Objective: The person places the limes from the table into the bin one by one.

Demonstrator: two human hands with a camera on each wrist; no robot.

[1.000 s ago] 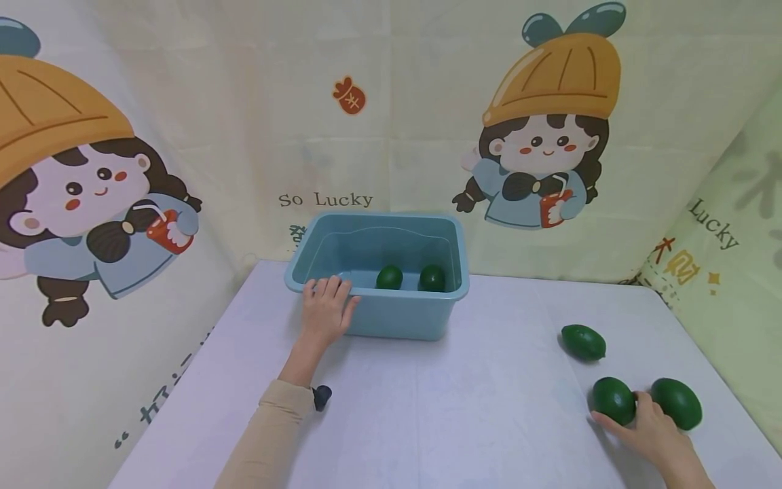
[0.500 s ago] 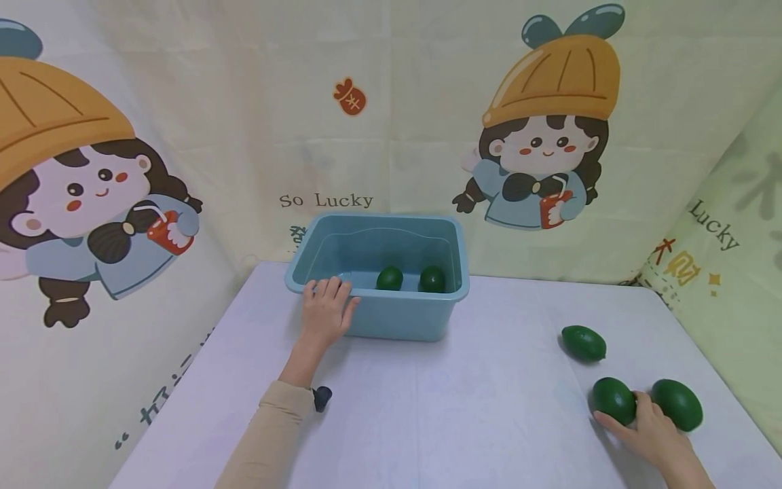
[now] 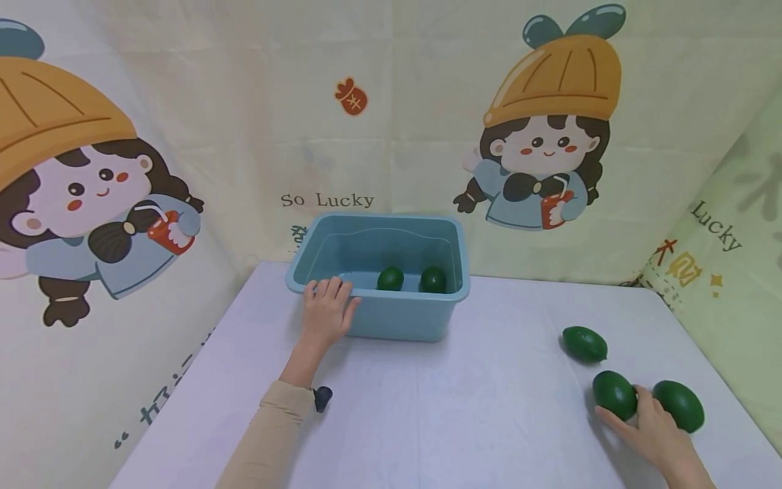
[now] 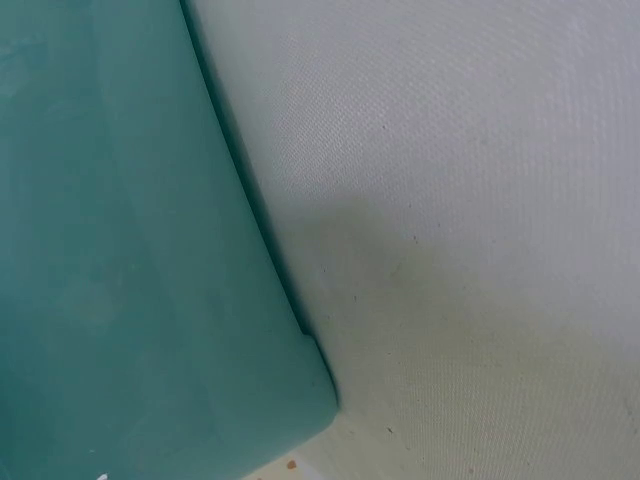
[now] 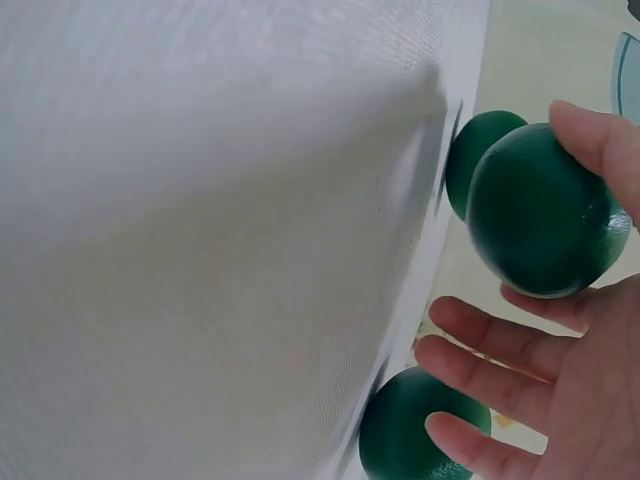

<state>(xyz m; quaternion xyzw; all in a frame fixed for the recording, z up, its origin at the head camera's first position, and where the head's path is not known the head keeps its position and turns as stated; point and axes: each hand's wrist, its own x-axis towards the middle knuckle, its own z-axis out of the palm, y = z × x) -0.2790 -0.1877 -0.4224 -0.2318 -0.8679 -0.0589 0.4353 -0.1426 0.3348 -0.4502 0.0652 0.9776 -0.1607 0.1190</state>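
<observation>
My left hand [image 3: 326, 314] grips the near rim of a light blue plastic bin [image 3: 397, 318], fingers over the edge and thumb outside. The left wrist view shows only the bin's wall [image 4: 130, 230]. Two dark green limes [image 3: 389, 278] lie inside the bin. At the right, my right hand [image 3: 656, 431] pinches another lime [image 3: 614, 395] between thumb and index finger; in the right wrist view this lime [image 5: 540, 215] appears off the table, the other fingers [image 5: 500, 380] spread. A second loose lime [image 3: 584, 344] lies behind it and a third [image 3: 679, 405] beside the hand.
A white-covered table [image 3: 476, 407] carries everything. Behind it and at both sides hangs a printed cloth [image 3: 421, 156] with cartoon figures. A small black object [image 3: 322, 398] shows beside the left wrist.
The lime in my right hand has risen slightly and tilted, along with the fingers. My left hand and the bin have stayed put.
</observation>
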